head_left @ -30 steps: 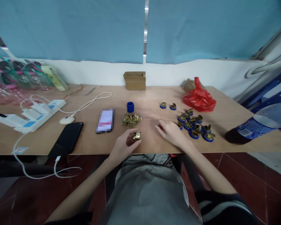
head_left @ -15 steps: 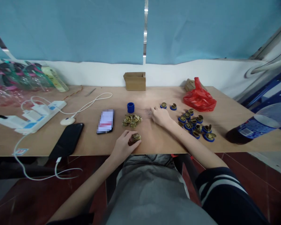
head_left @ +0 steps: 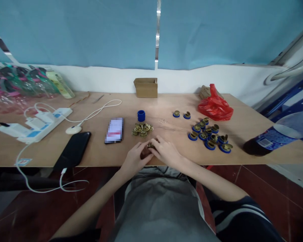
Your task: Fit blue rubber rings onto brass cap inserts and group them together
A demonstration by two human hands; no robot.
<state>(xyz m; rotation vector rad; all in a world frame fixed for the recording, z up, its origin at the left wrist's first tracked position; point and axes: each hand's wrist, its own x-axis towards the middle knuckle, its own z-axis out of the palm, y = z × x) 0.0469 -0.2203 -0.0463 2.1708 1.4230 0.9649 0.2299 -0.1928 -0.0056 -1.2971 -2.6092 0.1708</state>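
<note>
Near the table's front edge, my left hand (head_left: 134, 157) is closed around a small round brass-coloured metal piece (head_left: 150, 145). My right hand (head_left: 168, 152) meets it from the right, its fingers pinched together over the piece; whatever they hold is too small or hidden to make out. Just beyond my hands lies a heap of similar brass pieces (head_left: 142, 129), with a stack of blue rings (head_left: 141, 116) behind it. Tiny thin bits (head_left: 162, 121) are scattered on the tabletop. To the right, several brass pieces sit upright or tilted in blue rings (head_left: 210, 144).
Left are a phone with a lit screen (head_left: 114, 130), a dark phone (head_left: 73, 151), a power strip (head_left: 46, 124) with cables and several clear bottles (head_left: 15, 90). A cardboard box (head_left: 145, 88) stands at the back. Right are a red plastic bag (head_left: 215, 107) and a soda bottle (head_left: 270, 137).
My right hand has moved from the tiny bits back toward me and now touches the brass piece in my left hand. The left hand has stayed about where it was.
</note>
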